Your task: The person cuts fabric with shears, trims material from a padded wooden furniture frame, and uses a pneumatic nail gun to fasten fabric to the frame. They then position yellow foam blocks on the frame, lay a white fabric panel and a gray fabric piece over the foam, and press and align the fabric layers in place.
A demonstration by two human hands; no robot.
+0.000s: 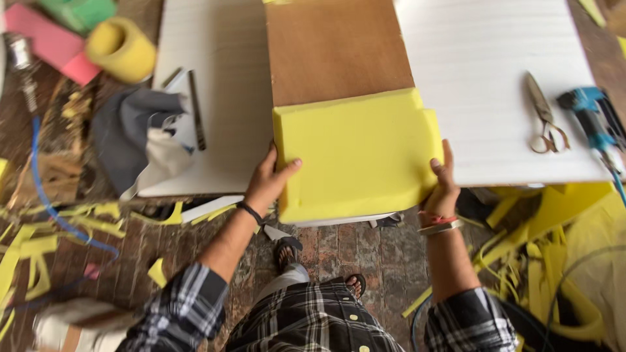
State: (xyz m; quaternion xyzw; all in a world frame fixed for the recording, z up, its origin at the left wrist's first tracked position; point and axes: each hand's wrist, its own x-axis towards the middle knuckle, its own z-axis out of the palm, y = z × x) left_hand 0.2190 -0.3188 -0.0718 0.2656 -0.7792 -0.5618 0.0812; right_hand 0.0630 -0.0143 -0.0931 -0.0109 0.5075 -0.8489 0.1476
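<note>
A yellow foam slab (355, 153) is seen at the centre of the frame, laid over the near end of a brown wooden board (336, 49) whose long axis runs away toward the top edge. The slab is gripped at both lower corners: the left hand (267, 182) is wrapped around its lower left edge, thumb on top and fingers (290, 166) curled under, and the right hand (443, 186) is closed around its lower right edge in the same way. The foam thus lies between the two hands and just ahead of them, each hand about equally near.

On either side of the board, white sheets (486, 78) are spread over the tabletop. A pair of scissors (544, 114) and a blue power tool (590, 120) are placed at the right of the frame. Grey fabric (130, 133) is bunched at the left, with a yellow foam roll (120, 49) and pink foam (49, 39) at the upper left. Yellow offcuts (39, 251) are scattered over the brick floor (385, 254) below.
</note>
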